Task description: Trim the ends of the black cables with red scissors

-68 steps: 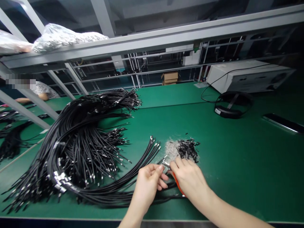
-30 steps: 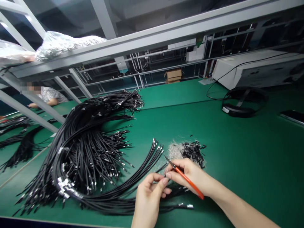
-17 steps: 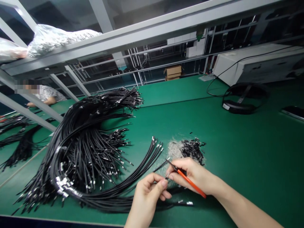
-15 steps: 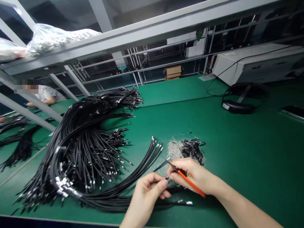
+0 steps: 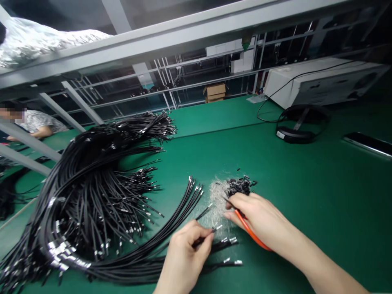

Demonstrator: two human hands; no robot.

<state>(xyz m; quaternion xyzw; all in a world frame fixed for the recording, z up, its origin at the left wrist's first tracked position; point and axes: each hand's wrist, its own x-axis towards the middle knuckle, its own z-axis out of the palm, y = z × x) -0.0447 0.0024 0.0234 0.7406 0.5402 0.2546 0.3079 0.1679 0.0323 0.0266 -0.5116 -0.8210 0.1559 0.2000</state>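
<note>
My left hand (image 5: 185, 257) pinches a thin black cable near its stripped silver end (image 5: 217, 227), low in the middle of the view. My right hand (image 5: 260, 220) grips orange-handled cutters (image 5: 250, 232), their tips pointing at a small heap of black sleeve bits (image 5: 239, 185) and pale wire trimmings (image 5: 216, 196). A fan of black cables (image 5: 180, 212) with bare ends lies just left of my hands. Two more cable ends (image 5: 229, 261) lie under my hands.
A big looped bundle of black cables (image 5: 92, 179) fills the left of the green table (image 5: 306, 183). A coiled black cord (image 5: 298, 128), a white machine (image 5: 318, 83) and a dark flat device (image 5: 367, 143) sit at the right. Another person (image 5: 30, 122) works at far left.
My hands have drawn apart: the right hand carried the cutters up to the scrap heap, while the left hand lowered its cable toward the table. The camera swung slightly right.
</note>
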